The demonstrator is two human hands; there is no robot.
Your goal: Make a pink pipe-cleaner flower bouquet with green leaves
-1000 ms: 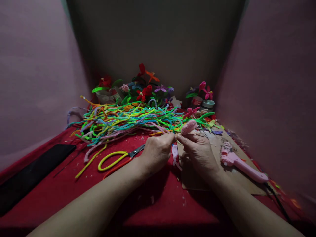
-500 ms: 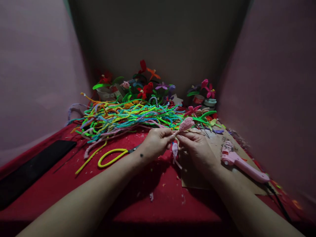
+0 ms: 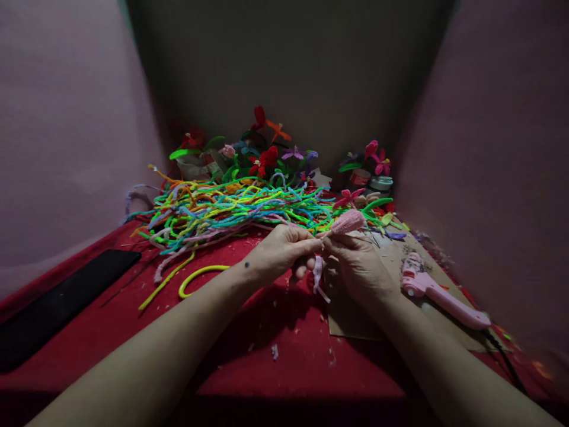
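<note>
My left hand [image 3: 281, 252] and my right hand [image 3: 359, 267] meet over the red table [image 3: 133, 332], both pinching the base of a fuzzy pink pipe-cleaner bud [image 3: 348, 222] that points up and right. A pale pink strip [image 3: 317, 274] dangles below the fingers. Just beyond the hands lies a big tangle of coloured pipe cleaners [image 3: 231, 207].
Yellow-handled scissors [image 3: 200, 277] lie left of my left wrist. A pink glue gun [image 3: 438, 293] rests on cardboard [image 3: 355, 314] at the right. Finished pipe-cleaner flowers [image 3: 262, 151] and small jars [image 3: 377, 182] stand at the back. A black flat object [image 3: 57, 305] lies far left.
Both hands have shifted slightly up and right with the pink bud, which now tilts more to the right. My left forearm now covers the scissors' blades.
</note>
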